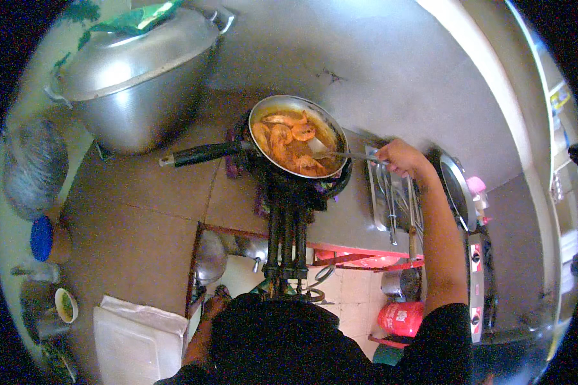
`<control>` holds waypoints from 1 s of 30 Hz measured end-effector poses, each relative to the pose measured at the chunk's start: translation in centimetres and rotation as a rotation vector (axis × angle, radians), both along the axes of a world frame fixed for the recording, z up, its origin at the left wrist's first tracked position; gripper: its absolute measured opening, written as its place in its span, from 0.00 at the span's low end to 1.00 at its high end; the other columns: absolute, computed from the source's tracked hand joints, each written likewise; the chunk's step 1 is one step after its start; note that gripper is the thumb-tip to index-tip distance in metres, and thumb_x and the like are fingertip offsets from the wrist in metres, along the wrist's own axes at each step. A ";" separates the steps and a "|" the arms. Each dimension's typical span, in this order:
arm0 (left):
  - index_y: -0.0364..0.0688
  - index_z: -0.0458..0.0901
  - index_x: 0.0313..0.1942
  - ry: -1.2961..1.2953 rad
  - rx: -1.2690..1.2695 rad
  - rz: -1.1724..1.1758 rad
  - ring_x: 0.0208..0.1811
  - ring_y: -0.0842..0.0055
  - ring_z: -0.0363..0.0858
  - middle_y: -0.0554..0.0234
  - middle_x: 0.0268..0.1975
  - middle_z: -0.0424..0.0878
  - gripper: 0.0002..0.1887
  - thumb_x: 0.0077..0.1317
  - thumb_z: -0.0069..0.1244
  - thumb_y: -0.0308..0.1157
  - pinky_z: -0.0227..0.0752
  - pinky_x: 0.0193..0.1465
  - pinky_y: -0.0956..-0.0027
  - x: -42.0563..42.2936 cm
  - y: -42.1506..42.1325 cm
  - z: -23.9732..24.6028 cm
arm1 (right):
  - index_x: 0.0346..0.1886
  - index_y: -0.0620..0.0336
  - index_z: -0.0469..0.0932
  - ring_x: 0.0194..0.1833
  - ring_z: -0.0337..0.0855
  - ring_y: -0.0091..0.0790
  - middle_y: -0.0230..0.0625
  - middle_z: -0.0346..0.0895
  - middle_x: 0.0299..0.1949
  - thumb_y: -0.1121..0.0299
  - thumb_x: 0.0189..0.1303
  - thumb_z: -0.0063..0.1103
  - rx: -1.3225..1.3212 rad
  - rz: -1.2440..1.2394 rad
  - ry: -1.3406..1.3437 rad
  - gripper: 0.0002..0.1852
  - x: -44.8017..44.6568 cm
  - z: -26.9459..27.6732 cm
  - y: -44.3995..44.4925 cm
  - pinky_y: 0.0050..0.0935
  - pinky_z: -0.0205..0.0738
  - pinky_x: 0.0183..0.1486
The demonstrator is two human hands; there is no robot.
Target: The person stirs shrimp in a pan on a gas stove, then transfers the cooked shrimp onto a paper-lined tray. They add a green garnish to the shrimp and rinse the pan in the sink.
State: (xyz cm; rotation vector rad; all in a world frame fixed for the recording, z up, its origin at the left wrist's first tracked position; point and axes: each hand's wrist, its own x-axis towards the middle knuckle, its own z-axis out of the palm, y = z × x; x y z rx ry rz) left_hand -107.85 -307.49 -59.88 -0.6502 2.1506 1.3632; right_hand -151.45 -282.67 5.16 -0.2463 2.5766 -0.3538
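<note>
My right hand (400, 158) is closed around the handle of a metal spatula (351, 155). The spatula's blade rests among orange shrimp (282, 134) in a reddish-brown sauce. They lie in a frying pan (334, 126) on a black gas burner (296, 192), and the pan's black handle (207, 153) points left. My left arm hangs low beside my body; the left hand itself cannot be made out. Just beyond my right hand, a metal tray (376, 204) holds tongs and other long utensils.
A large lidded metal pot (139, 106) stands at the upper left. A white plastic lid or tray (135, 341) lies at the lower left, near a small bowl (66, 305). Another pan (455, 185) and a stove with knobs (477, 288) are at the right. A red gas cylinder (400, 318) stands below.
</note>
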 end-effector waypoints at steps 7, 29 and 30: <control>0.41 0.80 0.35 -0.023 -0.209 0.018 0.29 0.66 0.80 0.54 0.29 0.82 0.22 0.59 0.41 0.52 0.71 0.33 0.63 -0.3 0.2 -1.0 | 0.35 0.54 0.80 0.11 0.63 0.24 0.32 0.67 0.11 0.61 0.56 0.52 -0.141 0.330 0.027 0.10 -0.1 -4.1 1.7 0.28 0.59 0.15; 0.36 0.78 0.29 0.569 -0.499 0.265 0.30 0.63 0.78 0.53 0.27 0.80 0.17 0.64 0.42 0.42 0.71 0.33 0.64 -6.2 0.7 21.0 | 0.28 0.62 0.77 0.23 0.74 0.48 0.49 0.73 0.19 0.64 0.54 0.54 0.007 0.397 0.751 0.11 2.1 -4.1 -0.9 0.41 0.68 0.27; 0.36 0.79 0.30 0.537 -0.158 0.497 0.32 0.62 0.78 0.52 0.29 0.80 0.15 0.63 0.43 0.39 0.71 0.36 0.63 -7.1 0.7 27.3 | 0.29 0.63 0.77 0.27 0.75 0.53 0.51 0.74 0.22 0.64 0.54 0.53 0.043 0.372 0.779 0.11 2.5 -4.2 -1.0 0.45 0.69 0.31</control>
